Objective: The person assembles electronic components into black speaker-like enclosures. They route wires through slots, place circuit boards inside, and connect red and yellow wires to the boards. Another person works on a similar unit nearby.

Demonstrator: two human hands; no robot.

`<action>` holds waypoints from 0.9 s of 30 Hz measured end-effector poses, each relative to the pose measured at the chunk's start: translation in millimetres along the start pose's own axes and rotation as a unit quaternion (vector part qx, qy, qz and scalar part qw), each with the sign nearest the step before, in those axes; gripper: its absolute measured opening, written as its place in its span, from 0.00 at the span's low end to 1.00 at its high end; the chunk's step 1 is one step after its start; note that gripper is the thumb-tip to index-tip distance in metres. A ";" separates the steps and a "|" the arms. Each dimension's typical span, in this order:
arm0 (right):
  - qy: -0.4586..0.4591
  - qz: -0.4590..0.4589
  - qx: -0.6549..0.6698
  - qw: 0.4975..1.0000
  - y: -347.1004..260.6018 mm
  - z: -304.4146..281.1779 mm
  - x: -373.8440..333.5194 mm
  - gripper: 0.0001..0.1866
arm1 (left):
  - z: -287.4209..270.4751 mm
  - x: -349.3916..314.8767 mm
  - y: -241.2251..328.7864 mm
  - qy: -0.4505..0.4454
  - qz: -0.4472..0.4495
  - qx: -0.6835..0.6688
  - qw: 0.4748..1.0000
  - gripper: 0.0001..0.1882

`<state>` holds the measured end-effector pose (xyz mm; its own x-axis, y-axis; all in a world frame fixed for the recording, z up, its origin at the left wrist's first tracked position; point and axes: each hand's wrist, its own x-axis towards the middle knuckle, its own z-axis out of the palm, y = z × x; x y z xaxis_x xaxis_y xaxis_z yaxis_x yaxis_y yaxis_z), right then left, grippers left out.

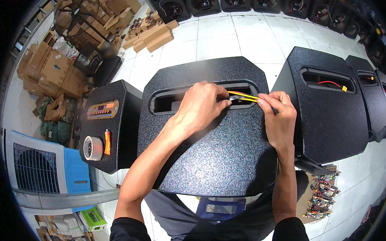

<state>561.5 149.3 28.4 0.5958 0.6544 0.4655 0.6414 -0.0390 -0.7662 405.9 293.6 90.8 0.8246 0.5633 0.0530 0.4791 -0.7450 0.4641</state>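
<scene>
A black textured speaker cabinet (217,160) stands in front of me, with a long rounded slot (162,105) in its upper face. Out of the slot's right end come yellow and red wires (245,97). My left hand (200,105) reaches over the slot, thumb and fingers closed on the wires at its edge. Beside those fingertips is a small silvery-grey piece (235,98) that I cannot make out. At the cabinet's right edge, my right hand (279,115) pinches the other end of the wires; whatever lies inside its fingers is hidden.
At left, another cabinet (128,130) carries a control panel (102,109), a tape roll (92,148) and an orange tube-like item (107,142). To the right, a cabinet (331,118) shows a yellow connector (344,88). Circuit boards (323,199) lie below it. Cardboard boxes (57,69) pile up far left.
</scene>
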 end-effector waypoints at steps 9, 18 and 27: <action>-0.011 0.011 -0.008 1.000 -4.7 -2.9 2.3 0.09 | 9.8 0.0 -12.0 0.010 0.032 0.008 0.999 0.12; -0.011 -0.034 -0.058 0.998 -3.4 -3.1 5.5 0.07 | -0.1 -0.8 -15.4 -0.018 0.091 0.011 0.996 0.13; -0.046 -0.047 -0.074 0.995 -6.0 -6.6 6.5 0.07 | 5.8 0.7 -12.0 -0.007 0.128 0.014 0.992 0.15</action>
<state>564.7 148.9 38.9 0.4879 0.7261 0.4845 0.7599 -0.0803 -0.6450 402.4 300.9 80.1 0.9242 0.3499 0.1530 0.2621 -0.8725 0.4124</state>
